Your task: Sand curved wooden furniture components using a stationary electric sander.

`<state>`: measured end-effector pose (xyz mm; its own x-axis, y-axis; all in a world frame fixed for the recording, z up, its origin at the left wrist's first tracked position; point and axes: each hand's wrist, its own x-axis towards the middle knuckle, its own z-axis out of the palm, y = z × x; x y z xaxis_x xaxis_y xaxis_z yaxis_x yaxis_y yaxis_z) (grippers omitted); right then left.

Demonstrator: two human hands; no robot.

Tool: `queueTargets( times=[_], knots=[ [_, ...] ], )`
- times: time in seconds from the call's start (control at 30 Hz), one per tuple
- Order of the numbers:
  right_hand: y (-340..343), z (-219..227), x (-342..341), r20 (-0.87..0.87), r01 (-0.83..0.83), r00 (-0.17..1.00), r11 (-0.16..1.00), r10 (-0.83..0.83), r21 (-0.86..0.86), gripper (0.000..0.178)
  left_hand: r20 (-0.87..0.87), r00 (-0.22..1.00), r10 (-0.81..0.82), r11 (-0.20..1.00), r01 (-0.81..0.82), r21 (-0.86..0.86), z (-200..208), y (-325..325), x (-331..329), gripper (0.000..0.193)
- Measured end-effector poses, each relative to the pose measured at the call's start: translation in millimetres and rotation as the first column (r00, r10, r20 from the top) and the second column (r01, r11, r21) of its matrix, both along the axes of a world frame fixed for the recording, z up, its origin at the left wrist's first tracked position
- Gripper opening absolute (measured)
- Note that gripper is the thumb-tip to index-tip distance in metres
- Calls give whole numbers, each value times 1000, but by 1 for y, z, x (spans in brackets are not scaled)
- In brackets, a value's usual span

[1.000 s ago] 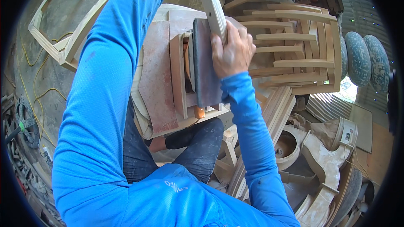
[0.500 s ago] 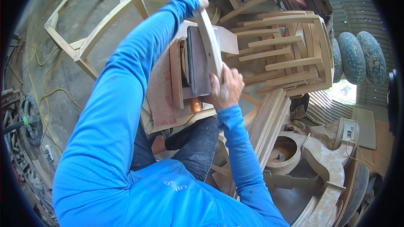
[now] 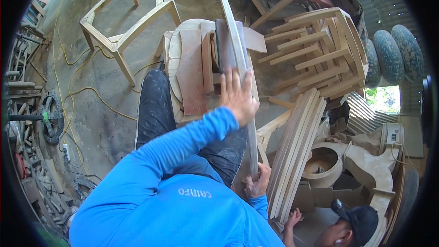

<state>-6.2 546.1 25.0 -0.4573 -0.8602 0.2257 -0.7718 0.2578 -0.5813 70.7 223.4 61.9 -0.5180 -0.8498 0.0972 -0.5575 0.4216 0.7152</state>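
A long, gently curved wooden strip (image 3: 252, 144) runs from beyond the work stand back toward my right side. My left hand (image 3: 238, 98) lies over its middle, fingers stretched out. Near my hip, my right hand (image 3: 259, 180) is closed around the near end. The strip's far half lies over the right side of what looks like a belt sander (image 3: 224, 48), with a broad brown belt set upright between boards. The sander sits on a low wooden stand with a reddish-brown board (image 3: 191, 73). My left hand covers part of the strip.
A wooden frame with legs (image 3: 116, 48) stands far left, with a yellow cord (image 3: 103, 96) on the floor. Stacked wooden frames (image 3: 315, 50) are at the right. Long wooden strips (image 3: 295, 155) lie nearer. At the lower right are a co-worker's cap (image 3: 361, 219) and hand (image 3: 293, 218).
The strip has come back toward me. My left hand moved from its far part to its middle; my right hand drew back toward my hip. A co-worker has appeared at the lower right.
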Motion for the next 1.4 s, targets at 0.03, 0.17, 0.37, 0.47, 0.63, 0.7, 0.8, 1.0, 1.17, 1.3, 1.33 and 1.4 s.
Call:
queueTargets(
  times=[0.03, 0.17, 0.37, 0.47, 0.63, 0.7, 0.8, 1.0, 1.17, 1.3, 1.33, 1.4],
  knots=[
    [18, -5, -3, 4, 5, 1000, 1000, -5, -1, 60, 4, 1000, -5, 1000, 5, -1, -8, 21, 8, 96],
    [31, 6, -13, 53, -34, 998, 964, 20, 264, 69, -85, 996, -31, 999, 28, -40, -26, 55, 22, 100],
    [-70, 25, -27, 73, -66, 996, 932, 42, 358, 61, -140, 987, 82, 988, -99, -115, -28, -11, 4, 95],
    [-164, 29, -54, 36, -111, 994, 930, 105, 350, 53, -206, 977, 58, 994, -75, -76, -9, -47, 13, 89],
    [-324, 23, -73, -99, -75, 987, 911, 125, 405, 35, -477, 877, 54, 999, -50, 19, -71, -65, 39, 82],
    [-347, 19, -69, -65, 36, 998, 901, -9, 431, 46, -525, 848, 72, 966, 71, 248, -52, -45, 49, 77],
    [-318, 38, -51, -12, 16, 1000, 893, -12, 449, 51, -519, 844, 133, 910, 103, 402, -52, -31, 58, 78],
    [-165, 1, -21, 341, -124, 940, 943, 12, 310, 47, -803, 476, 358, 558, 580, 593, -107, -58, 68, 54],
    [-38, 38, 32, 61, 58, 995, 961, -78, 272, 55, -540, 581, 608, 268, 490, 829, -15, -59, 16, 36],
    [-2, 56, 44, -193, 115, 978, 971, -74, 211, 53, -546, 474, 691, 221, 580, 784, -8, -86, 19, 34],
    [2, 50, 40, -191, 142, 976, 967, -101, 211, 53, -649, 421, 634, 305, 635, 710, -11, -91, 19, 33],
    [6, 33, 27, -360, 156, 926, 984, -117, 81, 50, -736, 381, 559, 319, 721, 615, -10, -130, 43, 33]
  ],
)
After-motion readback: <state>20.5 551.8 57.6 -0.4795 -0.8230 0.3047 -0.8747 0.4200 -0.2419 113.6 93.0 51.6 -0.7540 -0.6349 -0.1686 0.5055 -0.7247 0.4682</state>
